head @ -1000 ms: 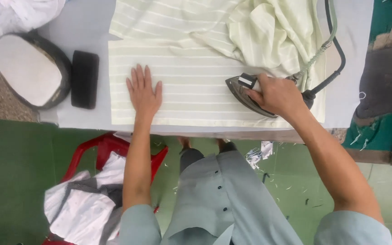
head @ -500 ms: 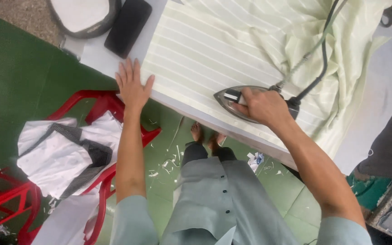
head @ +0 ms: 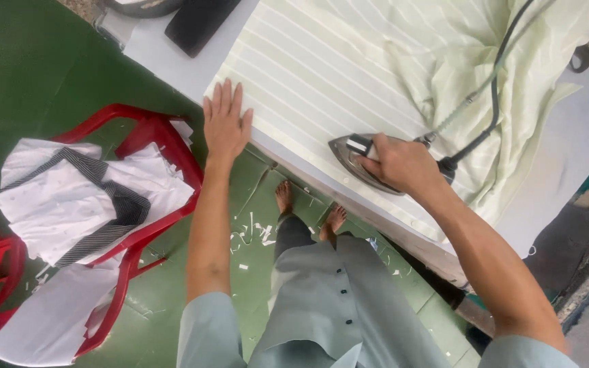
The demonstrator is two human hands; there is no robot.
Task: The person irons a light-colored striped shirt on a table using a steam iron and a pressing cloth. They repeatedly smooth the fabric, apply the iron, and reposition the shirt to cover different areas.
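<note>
Iron (head: 359, 155) pressing pale striped cloth (head: 322, 75) on the worktop (head: 165, 51).
Right hand (head: 403, 163) fingers clenched around its handle; left hand (head: 226, 126), fingers released flat, pins the cloth taut.

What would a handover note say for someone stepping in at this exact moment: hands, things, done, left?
Left hand: flat, fingers spread, on the near corner of the striped pale-green cloth at the table edge.
Right hand: gripping the iron, soleplate down on the cloth near the table's front edge; its cord trails away across the fabric.
Done: the stretch between the hands lies flat.
Left: the bunched folds beyond the iron.
</note>
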